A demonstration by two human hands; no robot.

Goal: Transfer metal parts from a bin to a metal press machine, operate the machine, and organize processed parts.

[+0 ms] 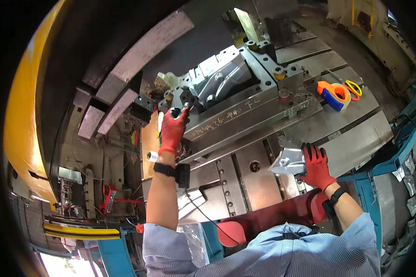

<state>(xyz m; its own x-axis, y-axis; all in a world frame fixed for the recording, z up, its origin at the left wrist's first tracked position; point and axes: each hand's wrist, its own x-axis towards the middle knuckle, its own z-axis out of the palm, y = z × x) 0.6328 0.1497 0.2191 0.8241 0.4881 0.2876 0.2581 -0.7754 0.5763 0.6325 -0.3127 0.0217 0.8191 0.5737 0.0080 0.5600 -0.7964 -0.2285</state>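
My left hand (173,131), in a red glove with black fingertips, is at the near left corner of a large steel die (231,113). Its fingers are curled beside a dark block (188,98) on that corner; what they grip, if anything, is hidden. A shaped metal part (222,83) with a raised curved channel lies in the die. Over the bed's front edge, my right hand (317,168), gloved alike, is closed on the edge of a small silvery stamped sheet-metal part (289,160).
On the slotted steel bed (249,180) to the right lie an orange-and-blue tape dispenser (335,95) and yellow-and-orange-handled scissors (354,89). A wooden board (149,143) with a white roll (152,156) is left of the die. A cable (203,214) trails from my left wrist. A yellow machine guard (27,101) rises far left.
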